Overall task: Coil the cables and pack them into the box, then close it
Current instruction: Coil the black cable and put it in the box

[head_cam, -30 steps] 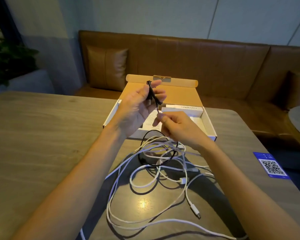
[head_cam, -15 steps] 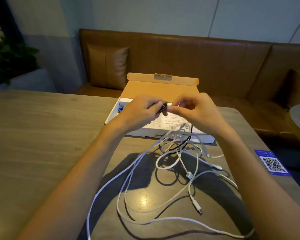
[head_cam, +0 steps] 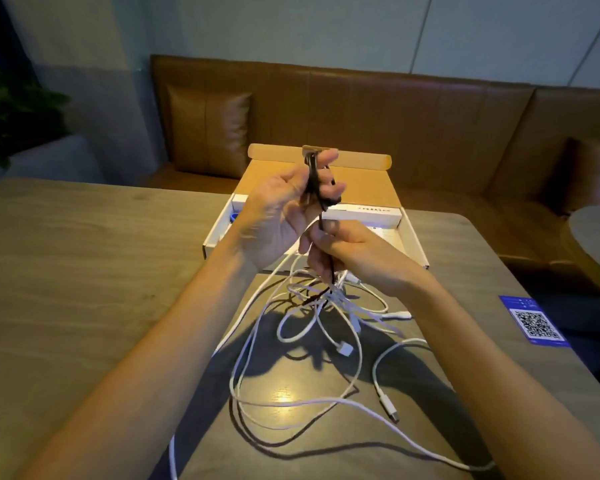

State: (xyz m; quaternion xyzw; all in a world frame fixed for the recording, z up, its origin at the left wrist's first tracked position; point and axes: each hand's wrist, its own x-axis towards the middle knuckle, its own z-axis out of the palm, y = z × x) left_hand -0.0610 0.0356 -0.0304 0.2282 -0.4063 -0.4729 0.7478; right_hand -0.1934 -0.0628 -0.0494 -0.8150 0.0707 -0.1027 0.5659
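My left hand [head_cam: 278,213] is raised over the box and holds a small coil of black cable [head_cam: 315,183] between thumb and fingers. Just below it, my right hand [head_cam: 357,251] pinches the free run of the same black cable, which drops into the pile. A tangle of white cables [head_cam: 326,327] lies loose on the table in front of the box, with plugs showing at the right. The open cardboard box [head_cam: 414,242] sits behind my hands, its lid [head_cam: 361,183] tipped back. A white inner pack and papers lie inside it.
The wooden table [head_cam: 84,271] stretches left and toward me. A blue QR-code card [head_cam: 536,322] lies at the right edge. A brown leather bench [head_cam: 395,116] runs behind the table, and a round table [head_cam: 596,237] stands at far right.
My left hand has risen again with the black coil upright, and my right hand has dropped below it along the cable. The white tangle has shifted slightly on the table.
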